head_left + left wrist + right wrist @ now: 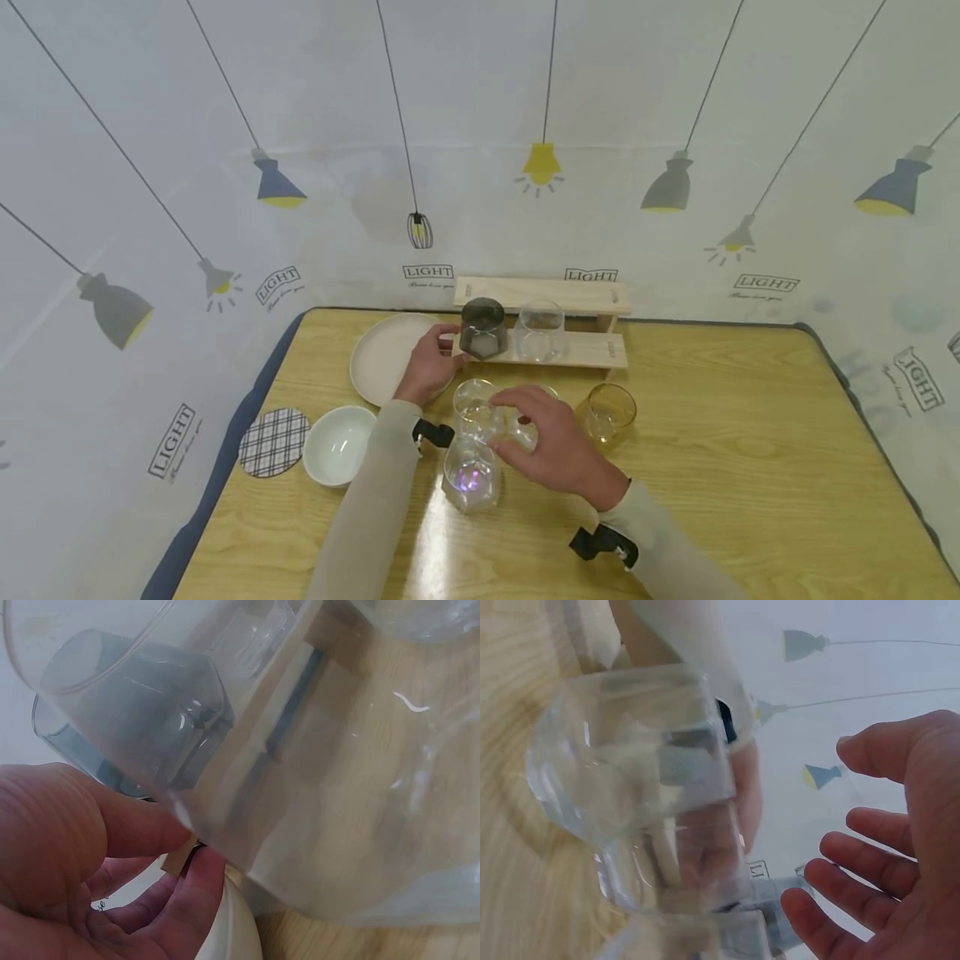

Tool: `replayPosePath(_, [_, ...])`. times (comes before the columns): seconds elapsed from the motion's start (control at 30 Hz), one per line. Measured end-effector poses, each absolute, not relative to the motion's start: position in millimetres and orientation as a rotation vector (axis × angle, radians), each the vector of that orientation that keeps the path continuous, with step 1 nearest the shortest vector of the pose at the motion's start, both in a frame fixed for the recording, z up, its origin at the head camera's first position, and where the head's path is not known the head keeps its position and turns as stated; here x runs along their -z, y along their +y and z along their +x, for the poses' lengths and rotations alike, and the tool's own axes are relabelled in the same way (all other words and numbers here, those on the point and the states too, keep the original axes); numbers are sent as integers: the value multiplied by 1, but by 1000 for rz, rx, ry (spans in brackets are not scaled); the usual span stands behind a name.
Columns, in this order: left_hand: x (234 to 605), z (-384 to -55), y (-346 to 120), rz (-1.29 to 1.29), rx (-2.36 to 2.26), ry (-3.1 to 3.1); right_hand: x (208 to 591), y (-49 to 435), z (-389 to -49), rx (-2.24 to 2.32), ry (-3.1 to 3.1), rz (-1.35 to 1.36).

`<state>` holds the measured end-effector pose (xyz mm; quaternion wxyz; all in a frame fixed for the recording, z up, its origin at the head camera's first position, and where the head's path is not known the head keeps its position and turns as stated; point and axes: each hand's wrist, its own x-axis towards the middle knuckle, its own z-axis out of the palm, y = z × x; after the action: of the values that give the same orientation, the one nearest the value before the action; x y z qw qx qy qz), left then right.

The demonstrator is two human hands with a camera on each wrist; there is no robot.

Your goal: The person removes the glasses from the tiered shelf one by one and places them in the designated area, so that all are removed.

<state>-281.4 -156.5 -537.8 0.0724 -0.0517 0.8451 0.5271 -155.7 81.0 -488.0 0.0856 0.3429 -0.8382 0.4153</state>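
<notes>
My left hand (429, 367) pinches the left end of the lower board of a two-step wooden rack (585, 348), thumb on top and fingers beneath in the left wrist view. On that board stand a smoky grey glass (483, 329), right beside my fingers, and a clear glass (540, 335). My right hand (558, 446) hovers over the clear glasses on the table, fingers apart and holding nothing. One clear glass (471, 479) is nearest me, another (474, 403) stands behind it, and a third (523, 433) is partly hidden by my right hand.
An amber glass (611, 410) stands to the right of my right hand. Left of the rack lies a pale plate (375, 358), partly behind my left hand. A white bowl (337, 448) and a round checked coaster (273, 443) sit at the table's left side. A printed wall backs the table.
</notes>
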Motion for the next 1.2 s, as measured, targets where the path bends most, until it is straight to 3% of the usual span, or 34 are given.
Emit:
replayPosePath(0.57, [537,-281,-157,-156,-1557,2547,455,107,-214,-1308,-2490,711])
replayPosePath(1.0, [536,-279,-157,-170,-1563,2513,463,119,-257,-1376,-2733,298])
replayPosePath(1.2, [535,-280,-156,-171,-1561,2519,469,119,-270,-1317,-2912,272])
